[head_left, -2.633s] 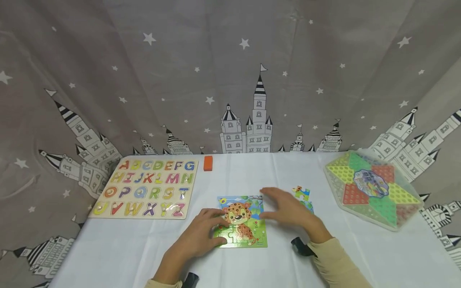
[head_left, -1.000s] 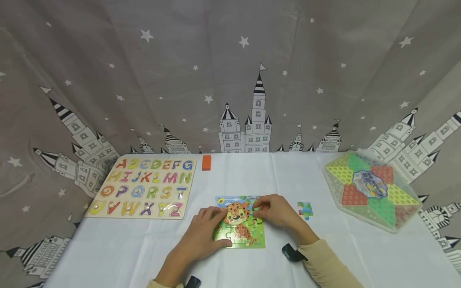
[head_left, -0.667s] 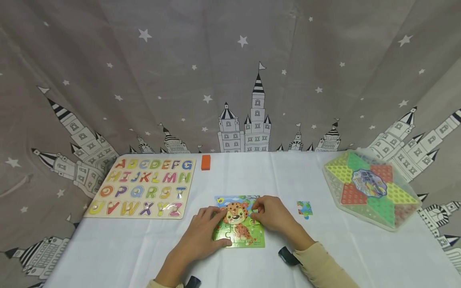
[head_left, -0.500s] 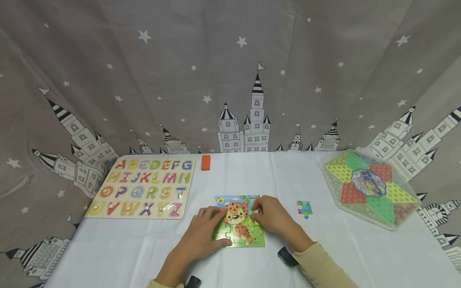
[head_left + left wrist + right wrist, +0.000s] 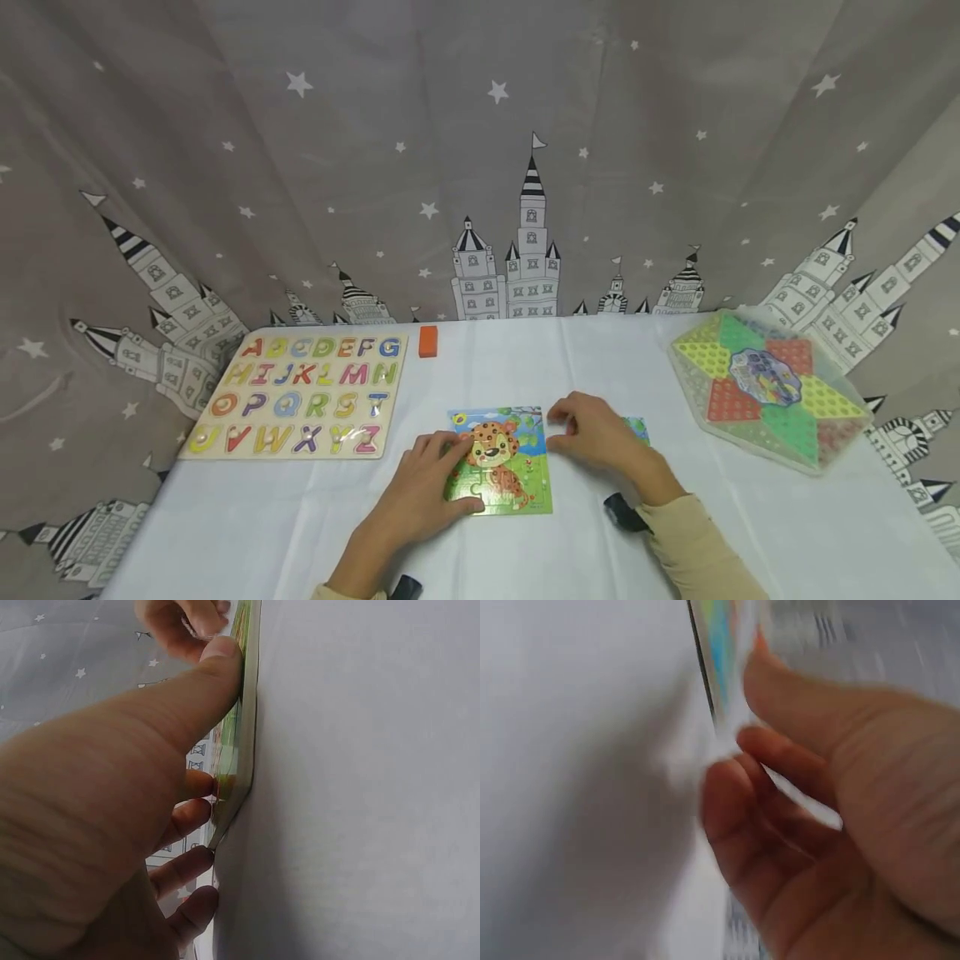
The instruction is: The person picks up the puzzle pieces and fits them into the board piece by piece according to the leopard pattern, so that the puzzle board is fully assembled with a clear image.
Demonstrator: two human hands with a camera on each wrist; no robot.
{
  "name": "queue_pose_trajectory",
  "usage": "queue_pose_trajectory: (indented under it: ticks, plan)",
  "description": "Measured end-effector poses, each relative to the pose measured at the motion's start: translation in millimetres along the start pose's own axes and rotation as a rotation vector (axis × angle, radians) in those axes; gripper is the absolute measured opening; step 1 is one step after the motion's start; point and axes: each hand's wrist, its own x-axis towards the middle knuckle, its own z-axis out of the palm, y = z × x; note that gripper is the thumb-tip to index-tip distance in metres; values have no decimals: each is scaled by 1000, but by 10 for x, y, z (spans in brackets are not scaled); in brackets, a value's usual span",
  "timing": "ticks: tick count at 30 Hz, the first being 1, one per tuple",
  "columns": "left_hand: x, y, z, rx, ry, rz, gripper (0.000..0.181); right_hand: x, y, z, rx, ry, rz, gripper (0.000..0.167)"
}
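Observation:
A jigsaw puzzle (image 5: 504,483) with a spotted leopard cub on grass under blue sky lies flat at the middle of the white table in the head view. My left hand (image 5: 422,487) holds it at its left side, thumb near the front edge and fingertips at the left edge. In the left wrist view, the thumb (image 5: 221,664) lies over the puzzle's rim. My right hand (image 5: 600,433) is just right of the puzzle, its fingers loosely bent with nothing between them. Behind that hand a loose puzzle piece (image 5: 637,427) is partly hidden. The right wrist view is blurred.
An alphabet board (image 5: 300,396) of coloured letters lies at the left. A small orange block (image 5: 427,342) stands near the back edge. At the right is a hexagonal clear case (image 5: 772,392) with a coloured star. A grey castle-print curtain (image 5: 360,167) rises behind the table.
My right hand took one loose piece and set it into the puzzle's right side. It has since let go and moved right, towards the other piece. My left hand stays on the puzzle.

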Motion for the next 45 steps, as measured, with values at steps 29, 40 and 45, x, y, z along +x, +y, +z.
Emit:
queue_pose_trajectory:
  ticks: [29,40,45]
  plan:
    - [10,-20,13,-6,-10,-8,88,73,-8,-56,311,99,47,16]
    - [20,-9,-4,-3,-13,-10,88,281,-187,267,184,131,59,17]
    - [15,-5,4,-10,-9,-8,87,293,-199,288,123,153,49,18]
